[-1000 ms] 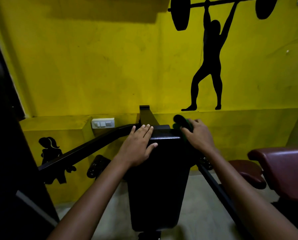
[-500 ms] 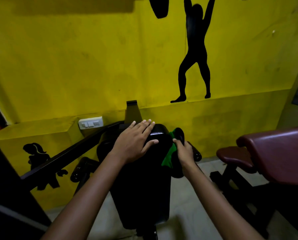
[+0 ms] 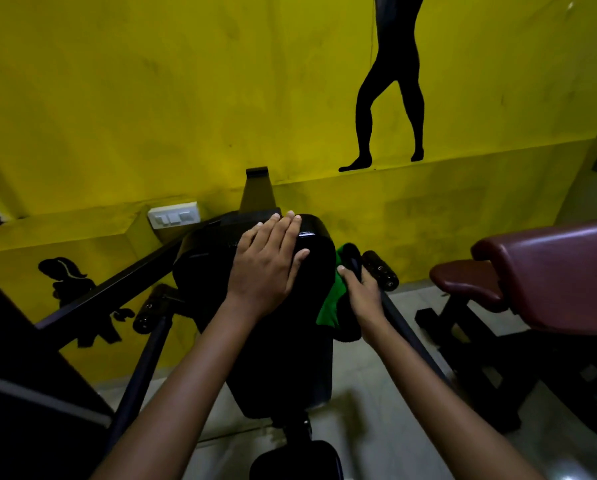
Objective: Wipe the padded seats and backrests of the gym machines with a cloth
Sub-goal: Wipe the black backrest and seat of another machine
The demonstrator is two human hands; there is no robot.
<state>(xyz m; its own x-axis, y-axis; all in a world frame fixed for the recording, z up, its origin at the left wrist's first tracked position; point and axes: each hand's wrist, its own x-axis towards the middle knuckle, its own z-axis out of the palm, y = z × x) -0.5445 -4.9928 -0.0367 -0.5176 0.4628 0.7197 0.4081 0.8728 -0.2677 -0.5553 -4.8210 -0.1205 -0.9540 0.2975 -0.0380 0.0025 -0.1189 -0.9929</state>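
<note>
You have two hands in view and one cloth. Your left hand (image 3: pixel 267 258) lies flat on the far, upper end of the black backrest pad (image 3: pixel 283 344), fingers straight and together, pointing away from you toward the yellow wall (image 3: pixel 151 98), thumb spread to the right. Your right hand (image 3: pixel 361 289) grips the green cloth (image 3: pixel 331 303), fingers curled round it, at the right edge of the pad, beside the dark foam roller (image 3: pixel 380 270). The cloth hangs down from the fist against the pad's right side, its loose end toward you.

The pad is one long piece. Its long axis runs from near you, low in the scene, up and away to the wall, and its top end leans slightly left. A second roller (image 3: pixel 149 311) sticks out on the left of the frame. Below the pad, nearest you, sits one small black seat (image 3: pixel 295 460).

To the right stand two maroon pads (image 3: pixel 553 271) of another machine, well apart from your hands. On the wall are two black silhouette figures and one white switch plate (image 3: pixel 174 215).
</note>
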